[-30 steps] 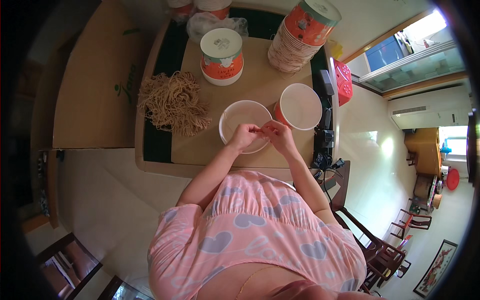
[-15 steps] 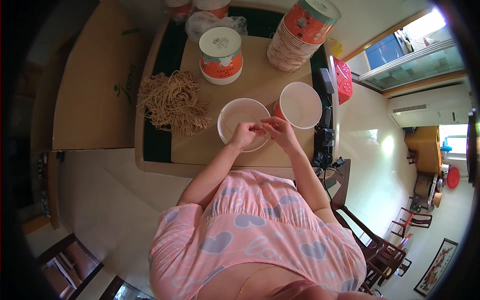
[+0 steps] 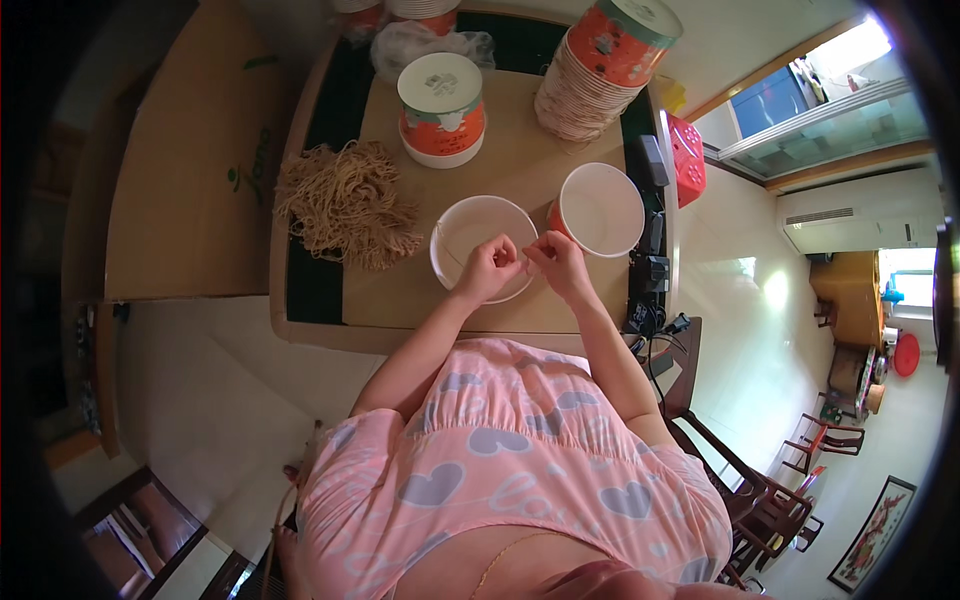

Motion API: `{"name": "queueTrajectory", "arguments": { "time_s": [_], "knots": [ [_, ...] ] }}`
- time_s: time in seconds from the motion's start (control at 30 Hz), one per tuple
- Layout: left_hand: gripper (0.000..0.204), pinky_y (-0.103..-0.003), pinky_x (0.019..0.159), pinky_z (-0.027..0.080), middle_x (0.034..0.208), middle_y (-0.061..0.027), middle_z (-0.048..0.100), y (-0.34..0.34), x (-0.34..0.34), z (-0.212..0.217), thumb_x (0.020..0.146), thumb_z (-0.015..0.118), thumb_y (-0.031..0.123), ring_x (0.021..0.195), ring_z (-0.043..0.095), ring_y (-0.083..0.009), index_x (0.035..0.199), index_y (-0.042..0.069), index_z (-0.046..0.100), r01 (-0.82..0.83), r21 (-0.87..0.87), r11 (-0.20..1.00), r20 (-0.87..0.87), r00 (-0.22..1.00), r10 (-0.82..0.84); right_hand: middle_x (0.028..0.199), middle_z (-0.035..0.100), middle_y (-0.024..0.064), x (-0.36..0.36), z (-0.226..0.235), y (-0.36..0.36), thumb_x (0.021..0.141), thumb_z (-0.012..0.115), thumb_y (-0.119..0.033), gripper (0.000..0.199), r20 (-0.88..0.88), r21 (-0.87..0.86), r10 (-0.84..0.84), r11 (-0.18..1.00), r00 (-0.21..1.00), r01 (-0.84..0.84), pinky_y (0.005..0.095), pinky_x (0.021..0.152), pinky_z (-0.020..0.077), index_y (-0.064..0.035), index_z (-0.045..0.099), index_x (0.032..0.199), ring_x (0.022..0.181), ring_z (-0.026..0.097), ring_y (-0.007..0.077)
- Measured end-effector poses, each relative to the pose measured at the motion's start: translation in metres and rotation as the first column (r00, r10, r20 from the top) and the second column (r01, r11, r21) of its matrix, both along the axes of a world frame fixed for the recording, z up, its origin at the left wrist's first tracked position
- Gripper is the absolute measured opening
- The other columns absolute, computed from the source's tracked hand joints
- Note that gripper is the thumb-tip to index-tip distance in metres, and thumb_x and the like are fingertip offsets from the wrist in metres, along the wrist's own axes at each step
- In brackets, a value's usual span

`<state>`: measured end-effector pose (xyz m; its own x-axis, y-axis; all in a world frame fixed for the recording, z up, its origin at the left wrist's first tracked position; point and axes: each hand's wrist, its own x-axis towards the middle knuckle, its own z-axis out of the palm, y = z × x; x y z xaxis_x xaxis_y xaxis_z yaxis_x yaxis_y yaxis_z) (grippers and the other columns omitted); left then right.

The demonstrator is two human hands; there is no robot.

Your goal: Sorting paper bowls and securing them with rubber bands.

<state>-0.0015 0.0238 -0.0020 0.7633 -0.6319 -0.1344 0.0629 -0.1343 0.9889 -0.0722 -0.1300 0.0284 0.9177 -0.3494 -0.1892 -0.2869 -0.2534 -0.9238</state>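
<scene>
My left hand point(image 3: 492, 268) and my right hand point(image 3: 556, 262) are close together over a white-lined paper bucket point(image 3: 452, 220) near the table's front edge. Both have thumb and fingers pinched. A thin tan cord point(image 3: 443, 240) shows inside the bucket by its left side; its end at my fingers is too fine to see clearly. Touching distance to the right, a second open bucket point(image 3: 603, 210) with a red outside leans slightly. Left of my hands lies a loose heap of tan cords point(image 3: 350, 205). Behind stands an upside-down red and green bucket point(image 3: 441, 110).
A tall leaning stack of nested buckets point(image 3: 590, 90) with cords hanging at its side stands at the back right. Clear plastic wrap point(image 3: 425, 50) lies at the back. Black power adapters point(image 3: 652, 272) and cables line the right edge. A large cardboard box point(image 3: 195, 160) stands left.
My hands have drawn slightly apart, the left one turning a little. The near bucket has shifted slightly left. A partly hidden shape has appeared beside my left sleeve.
</scene>
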Motion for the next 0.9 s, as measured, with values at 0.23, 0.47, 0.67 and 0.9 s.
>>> {"name": "queueTrajectory", "arguments": {
  "time_s": [0.23, 0.47, 0.67, 0.9],
  "knots": [
    [0.018, -0.036, 0.053, 0.045, 0.072, -0.0066, 0.049, 0.015, -0.006, 0.025, 0.077, 0.069, 0.013, 0.059, 0.054, -0.0235, 0.093, 0.02, 0.07, 0.059, 0.159, 0.986, 0.653, 0.742, -0.15, 0.07, 0.062, 0.0053, 0.0, -0.004, 0.002, 0.08, 0.069, -0.008, 0.012, 0.011, -0.037, -0.014, 0.999, 1.0, 0.014, 0.0254, 0.057, 0.0451, 0.0008, 0.062, 0.079, 0.064, 0.058, 0.0102],
    [0.006, -0.039, 0.057, 0.049, 0.078, -0.0071, 0.053, 0.012, -0.009, 0.027, 0.08, 0.064, 0.013, 0.067, 0.06, -0.0263, 0.085, 0.012, 0.066, -0.088, 0.386, 0.918, 0.764, 0.588, -0.265, 0.07, 0.061, 0.007, 0.0, -0.013, 0.003, 0.081, 0.069, -0.011, 0.014, -0.017, -0.008, -0.039, 0.999, 0.999, 0.039, 0.0265, 0.058, 0.0447, 0.0012, 0.062, 0.079, 0.064, 0.056, 0.0111],
    [0.007, -0.04, 0.06, 0.05, 0.084, -0.0113, 0.059, 0.008, -0.005, 0.017, 0.083, 0.063, 0.014, 0.068, 0.062, -0.0275, 0.083, 0.007, 0.063, -0.015, 0.198, 0.98, 0.499, 0.862, -0.088, 0.069, 0.06, 0.0066, -0.005, -0.022, 0.008, 0.081, 0.07, -0.013, 0.014, 0.011, -0.017, -0.133, 0.991, 0.991, 0.133, 0.0271, 0.057, 0.0439, 0.0001, 0.064, 0.081, 0.063, 0.055, 0.011],
    [0.015, -0.018, 0.046, 0.033, 0.069, 0.0028, 0.054, 0.006, 0.009, 0.023, 0.092, 0.059, 0.021, 0.057, 0.047, -0.003, 0.086, 0.008, 0.063, 0.076, -0.032, 0.997, -0.552, 0.83, -0.081, 0.064, 0.059, 0.0023, -0.006, -0.011, 0.023, 0.083, 0.07, -0.012, 0.012, 0.018, 0.06, -0.25, 0.967, 0.968, 0.248, 0.025, 0.055, 0.0428, -0.0011, 0.065, 0.081, 0.058, 0.052, 0.008]
  ]
}}
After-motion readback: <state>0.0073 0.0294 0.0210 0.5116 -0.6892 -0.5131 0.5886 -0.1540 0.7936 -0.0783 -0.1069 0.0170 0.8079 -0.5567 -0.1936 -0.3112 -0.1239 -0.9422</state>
